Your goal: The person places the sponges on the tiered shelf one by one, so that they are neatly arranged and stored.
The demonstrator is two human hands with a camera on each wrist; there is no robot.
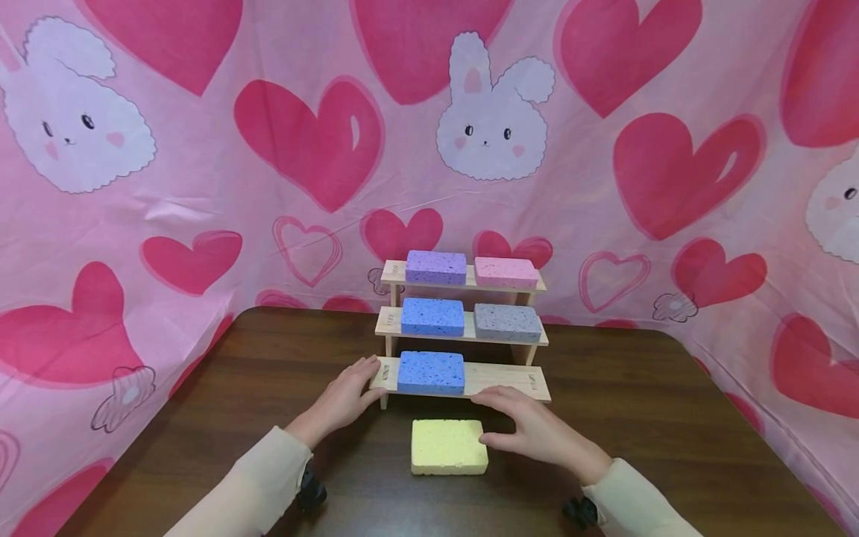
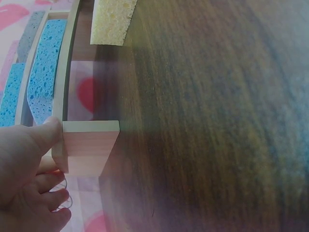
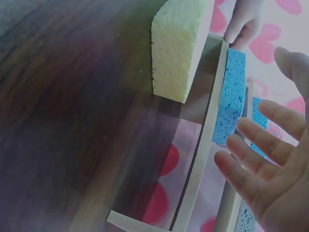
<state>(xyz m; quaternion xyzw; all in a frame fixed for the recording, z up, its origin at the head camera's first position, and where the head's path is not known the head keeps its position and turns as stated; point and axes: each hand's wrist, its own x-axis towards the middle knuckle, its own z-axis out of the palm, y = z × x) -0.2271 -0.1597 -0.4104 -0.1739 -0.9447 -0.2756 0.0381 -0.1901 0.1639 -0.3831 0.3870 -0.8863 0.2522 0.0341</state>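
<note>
A three-tier wooden stand [image 1: 505,374] carries sponges. My left hand [image 1: 344,395] grips the left end of its lowest tier, thumb at the front edge, as the left wrist view also shows. Beside that hand, a blue sponge [image 1: 431,371] lies on the left half of this tier. My right hand [image 1: 530,425] is spread with nothing in it, fingertips over the tier's front edge and thumb near the right side of a yellow sponge [image 1: 448,446]. That sponge lies flat on the table in front of the stand.
On the middle tier sit another blue sponge [image 1: 432,317] and a grey sponge [image 1: 506,322]. The top tier holds a purple sponge [image 1: 436,267] and a pink sponge [image 1: 505,273]. Behind the dark wooden table [image 1: 637,418] hangs a pink cloth [image 1: 416,186] with hearts and rabbits.
</note>
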